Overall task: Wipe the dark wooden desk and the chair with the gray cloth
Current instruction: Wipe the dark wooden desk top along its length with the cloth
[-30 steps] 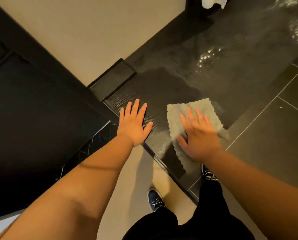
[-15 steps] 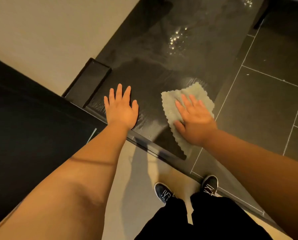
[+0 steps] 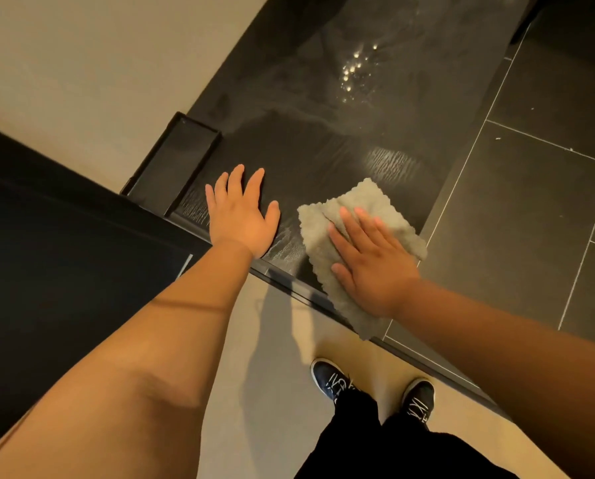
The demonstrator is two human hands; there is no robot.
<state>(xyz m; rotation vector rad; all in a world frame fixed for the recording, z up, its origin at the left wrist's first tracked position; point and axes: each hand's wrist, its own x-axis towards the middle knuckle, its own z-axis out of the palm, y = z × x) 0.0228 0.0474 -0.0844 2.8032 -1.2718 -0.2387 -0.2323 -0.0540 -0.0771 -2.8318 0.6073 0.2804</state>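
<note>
The right hand (image 3: pixel 372 267) lies flat with straight fingers, pressing the cloth (image 3: pixel 368 202) onto the desk (image 3: pixel 306 143) at centre right of the frame. The cloth's near corner hangs over the desk's front edge. The left hand (image 3: pixel 240 219), also flat and spread, rests bare on the desk just left of the cloth, near a dark tray (image 3: pixel 178 160). To wipe well, the palm should probably bear evenly and sweep in overlapping strokes toward the upper frame, where dull streaks and bright glints show. The chair cannot be made out.
</note>
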